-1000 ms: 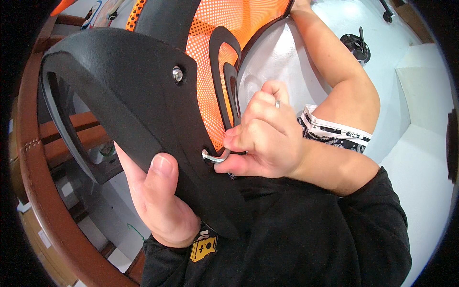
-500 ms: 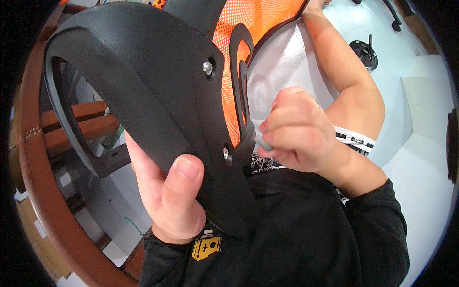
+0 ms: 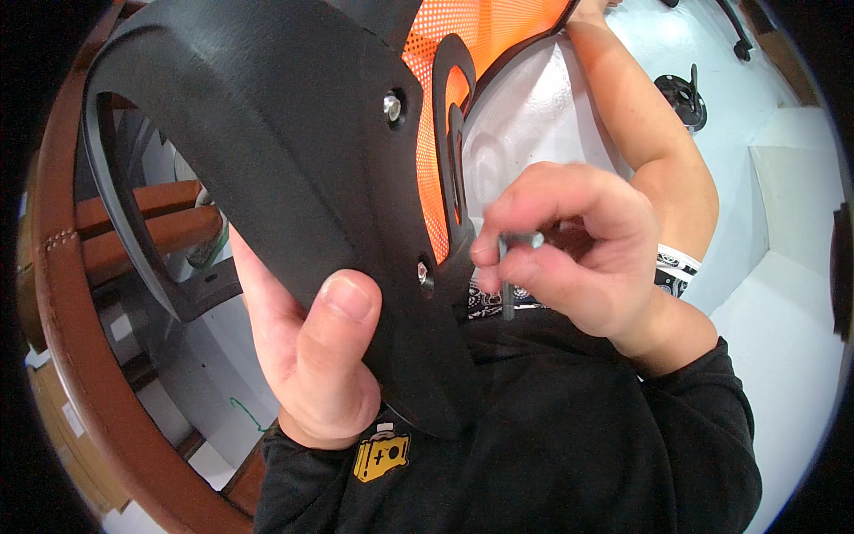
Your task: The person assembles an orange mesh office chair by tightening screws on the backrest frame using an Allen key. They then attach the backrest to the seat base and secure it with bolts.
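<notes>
A black plastic chair part [image 3: 240,133] with an armrest-like loop slants in front of me. Two silver bolts sit recessed along its right edge, an upper bolt [image 3: 392,108] and a lower bolt [image 3: 423,271]. My left hand [image 3: 325,356] grips the part's lower left side, thumb on the front and most fingers hidden behind. Orange mesh [image 3: 454,36] shows behind the part. Right of the lower bolt, my right hand [image 3: 583,245] pinches a small bent grey hex key [image 3: 508,303] between thumb and fingers. The hex key is apart from both bolts.
A brown frame with a curved rail [image 3: 67,347] stands at the left. On the pale floor at upper right lies a round black part with a lever [image 3: 683,100]. A dark caster [image 3: 741,49] shows near the top right. My bare leg [image 3: 640,125] extends beside the mesh.
My right hand has shifted slightly right, away from the lower bolt, and the hex key has turned in its fingers so more of it shows. My left hand keeps its grip.
</notes>
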The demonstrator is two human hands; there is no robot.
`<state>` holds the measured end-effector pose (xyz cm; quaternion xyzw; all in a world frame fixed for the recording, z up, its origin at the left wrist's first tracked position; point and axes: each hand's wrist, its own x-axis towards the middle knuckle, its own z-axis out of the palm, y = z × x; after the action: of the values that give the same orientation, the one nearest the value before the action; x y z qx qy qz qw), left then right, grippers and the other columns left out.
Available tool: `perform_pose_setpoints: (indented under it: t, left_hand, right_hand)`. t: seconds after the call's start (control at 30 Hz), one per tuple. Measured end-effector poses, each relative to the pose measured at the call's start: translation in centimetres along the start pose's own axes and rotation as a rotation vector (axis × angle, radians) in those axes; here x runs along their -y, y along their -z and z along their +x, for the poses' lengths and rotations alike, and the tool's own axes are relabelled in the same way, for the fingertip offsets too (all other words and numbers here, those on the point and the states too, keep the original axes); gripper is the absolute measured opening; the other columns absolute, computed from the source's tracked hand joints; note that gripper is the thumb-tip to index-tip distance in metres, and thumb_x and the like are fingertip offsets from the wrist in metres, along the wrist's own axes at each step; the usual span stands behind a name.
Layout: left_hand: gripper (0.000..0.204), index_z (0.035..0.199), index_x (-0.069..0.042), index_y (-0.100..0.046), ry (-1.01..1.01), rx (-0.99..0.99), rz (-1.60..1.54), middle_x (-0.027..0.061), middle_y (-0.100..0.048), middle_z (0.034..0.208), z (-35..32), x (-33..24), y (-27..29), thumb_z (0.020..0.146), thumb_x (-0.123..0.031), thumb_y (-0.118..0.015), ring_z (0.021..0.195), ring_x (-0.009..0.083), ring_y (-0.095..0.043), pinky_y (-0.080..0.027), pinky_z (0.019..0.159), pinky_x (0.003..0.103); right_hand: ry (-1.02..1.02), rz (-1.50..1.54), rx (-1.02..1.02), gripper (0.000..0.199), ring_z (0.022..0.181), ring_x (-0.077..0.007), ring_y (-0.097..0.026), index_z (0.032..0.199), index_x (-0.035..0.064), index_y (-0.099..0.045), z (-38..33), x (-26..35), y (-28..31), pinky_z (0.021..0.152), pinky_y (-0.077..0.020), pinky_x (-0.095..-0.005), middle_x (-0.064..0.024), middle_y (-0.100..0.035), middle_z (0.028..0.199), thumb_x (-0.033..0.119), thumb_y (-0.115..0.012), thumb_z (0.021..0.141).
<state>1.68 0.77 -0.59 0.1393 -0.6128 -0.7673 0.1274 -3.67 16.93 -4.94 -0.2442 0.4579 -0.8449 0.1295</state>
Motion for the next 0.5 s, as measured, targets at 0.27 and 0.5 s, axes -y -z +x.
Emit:
perform_pose_setpoints:
  t: [0.27,0.5]
  left_hand:
    - [0.088,0.145,0.001,-0.018,0.025,-0.035,-0.044,0.0164,-0.038,0.140,-0.1,-0.1,-0.4,0.072,-0.016,-0.064,0.128,0.0291,-0.039,-0.026,0.108,0.040]
    - [0.091,0.145,0.001,-0.017,0.073,-0.066,-0.024,0.0167,-0.037,0.140,-0.4,-0.3,-0.4,0.070,-0.015,-0.065,0.128,0.0299,-0.038,-0.026,0.109,0.040]
  right_hand:
    - [0.042,-0.115,0.060,0.024,0.078,-0.0217,-0.064,0.102,0.0006,-0.052,-0.1,-1.8,0.9,0.069,-0.0539,-0.0327,-0.0166,-0.058,0.097,-0.014,-0.054,0.083]
    - [0.071,-0.268,0.111,0.022,0.088,-0.0232,-0.064,0.097,-0.0025,-0.064,0.4,-0.9,0.7,0.075,-0.0529,-0.0321,-0.0162,-0.060,0.096,-0.014,-0.055,0.080]
